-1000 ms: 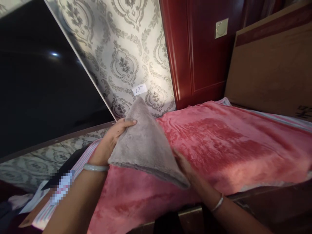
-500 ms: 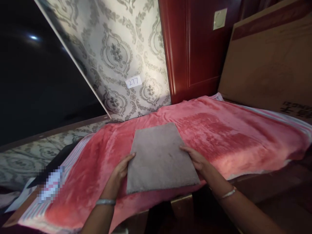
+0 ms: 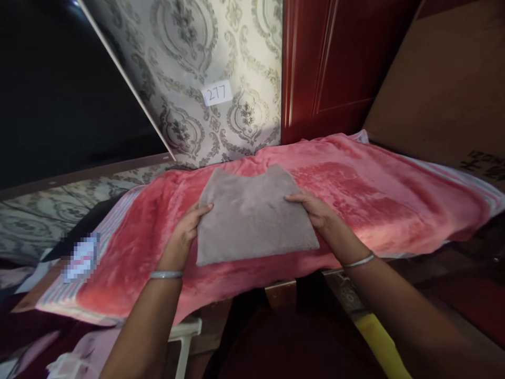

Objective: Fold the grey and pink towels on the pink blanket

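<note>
Pressing down on a folded grey plush cloth point(image 3: 252, 218), both hands lay on it near its side edges. The left hand point(image 3: 187, 226) sat open against the cloth's left edge, with its fingers resting on top and covering part of that edge. The right hand point(image 3: 315, 210) lay open and nearly flat across the right side, with its fingers pointing inward. Neither hand showed a pinch or a closed grip.

The cloth lay roughly square and flat, near the middle of a pink fleece blanket point(image 3: 379, 210) and closer to its near edge. Its far edge dipped unevenly between two soft humps, and its near edge looked thick, though the layers of the fold were hard to count.

The blanket hid whatever lay beneath it, apart from a strip of wooden frame point(image 3: 281, 295) below its near edge. A striped border point(image 3: 106, 252) ran along its left side, and a pixelated patch point(image 3: 82, 258) there could not be made out. Behind the blanket stood damask wallpaper point(image 3: 185, 63) bearing a white label point(image 3: 216, 93) marked 277, a dark red wooden door point(image 3: 327, 63), and a cardboard sheet point(image 3: 445, 79) whose dark printing was cut off at the frame.
</note>
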{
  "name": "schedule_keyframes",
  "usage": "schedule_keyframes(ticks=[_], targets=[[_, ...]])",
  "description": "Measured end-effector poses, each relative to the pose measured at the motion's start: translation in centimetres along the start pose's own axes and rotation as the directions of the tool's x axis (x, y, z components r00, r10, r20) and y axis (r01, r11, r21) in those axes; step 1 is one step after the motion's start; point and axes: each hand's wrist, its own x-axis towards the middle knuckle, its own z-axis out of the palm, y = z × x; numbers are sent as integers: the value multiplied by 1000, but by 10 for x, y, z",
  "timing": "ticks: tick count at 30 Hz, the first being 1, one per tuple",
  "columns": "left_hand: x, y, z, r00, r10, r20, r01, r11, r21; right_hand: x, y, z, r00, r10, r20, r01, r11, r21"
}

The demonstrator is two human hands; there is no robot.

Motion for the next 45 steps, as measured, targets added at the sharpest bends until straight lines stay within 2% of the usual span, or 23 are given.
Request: schedule_keyframes(ticks=[4, 6, 7, 9, 11, 13, 16, 20, 22, 24, 26, 28, 30, 32, 35, 38, 41, 45], targets=[[5, 40, -4, 994, 107, 18, -106, 993, -60, 6, -36, 23, 992, -124, -24, 123, 992, -33], [11, 48, -8, 993, 119, 15, -117, 990, -81, 12, -43, 25, 988, -150, -33, 148, 987, -55], [13, 46, -9, 996, 86, 8, -85, 993, -79, 17, -42, 23, 989, -143, -42, 140, 987, -74], [17, 30, -12, 999, -51, -9, 51, 997, -53, 26, -29, 12, 993, -89, -71, 80, 990, -119], [17, 5, -13, 983, -181, -23, 180, 983, -34, 33, -7, -3, 994, -11, -108, -5, 990, -144], [15, -20, -15, 975, -223, -16, 222, 974, -48, 37, 17, -16, 990, 16, -137, -34, 991, -131], [11, -46, -18, 983, -184, -29, 181, 980, -80, 38, 39, -27, 986, -46, -163, 27, 993, -116], [4, -61, -20, 993, -68, -101, 61, 996, -71, 38, 44, -28, 981, -89, -171, 65, 988, -141], [-3, -68, -19, 984, 22, -177, -23, 1000, -1, 35, 45, -29, 977, -129, -172, 96, 977, -188], [-15, -76, -18, 960, 158, -232, -121, 979, 166, 27, 48, -31, 963, -184, -195, 129, 956, -265], [-30, -84, -16, 913, 341, -222, -231, 883, 408, 15, 52, -35, 948, -219, -230, 136, 935, -328], [-48, -90, -11, 839, 524, -150, -326, 703, 632, 2, 56, -38, 942, -234, -240, 133, 918, -373], [-67, -95, -4, 764, 645, -21, -401, 499, 768, -9, 59, -40, 939, -259, -225, 138, 886, -444], [-82, -99, 5, 718, 679, 155, -478, 318, 819, -14, 63, -41, 928, -316, -199, 168, 828, -535], [-92, -108, 13, 705, 607, 367, -544, 130, 829, -13, 68, -39, 893, -428, -141, 264, 751, -605], [-90, -119, 15, 712, 564, 417, -533, 48, 845, -6, 75, -40, 844, -523, -118, 334, 685, -647], [-88, -127, 14, 712, 581, 394, -508, 38, 861, -1, 79, -44, 802, -586, -115, 338, 604, -721], [-88, -130, 13, 709, 594, 380, -511, 63, 857, -4, 82, -47, 799, -590, -113, 335, 594, -732]])
